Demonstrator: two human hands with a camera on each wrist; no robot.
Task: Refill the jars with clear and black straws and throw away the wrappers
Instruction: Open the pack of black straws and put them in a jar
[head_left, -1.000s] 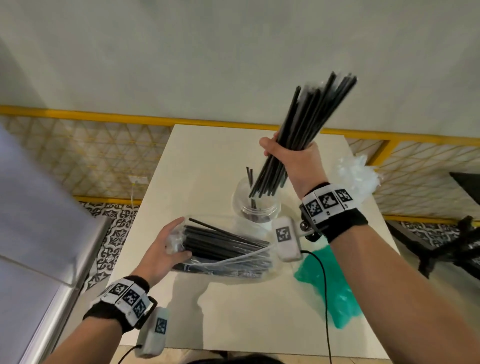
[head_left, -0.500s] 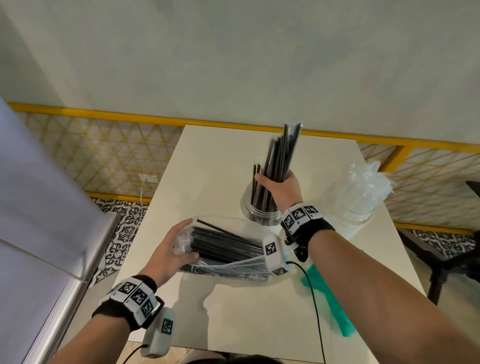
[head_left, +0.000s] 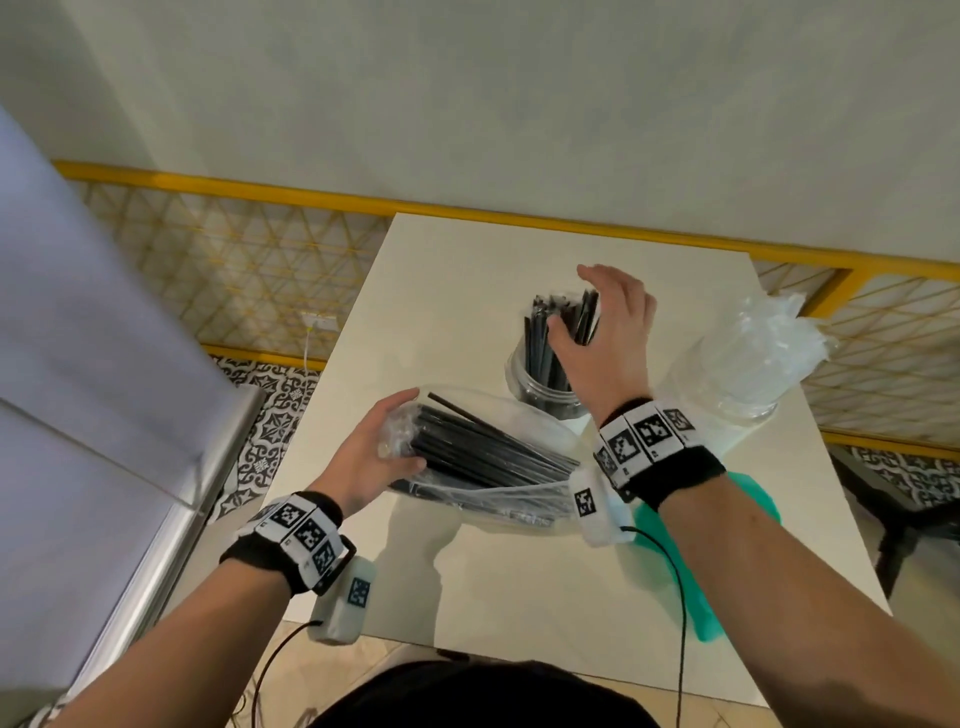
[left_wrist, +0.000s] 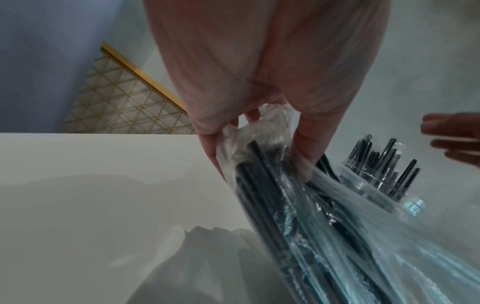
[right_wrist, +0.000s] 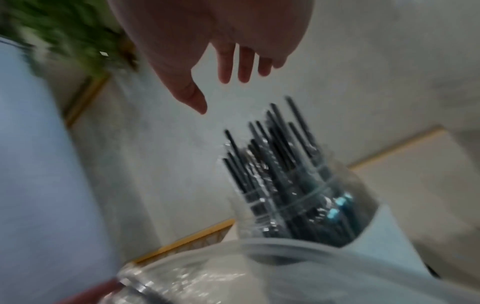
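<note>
Left hand (head_left: 371, 452) gripping wrapper (head_left: 498, 467), right hand (head_left: 608, 332) spread

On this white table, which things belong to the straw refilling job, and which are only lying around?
Belonging to the job:
- clear glass jar of black straws
- clear plastic wrapper of black straws, held by left hand
- clear jar of clear straws
- right hand, open

Lying about:
- green plastic bag
- yellow railing

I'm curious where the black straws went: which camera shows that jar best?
The head view: the jar of black straws stands whole on the table, partly behind the right hand. Right wrist shows it blurred; left wrist only at the edge.
</note>
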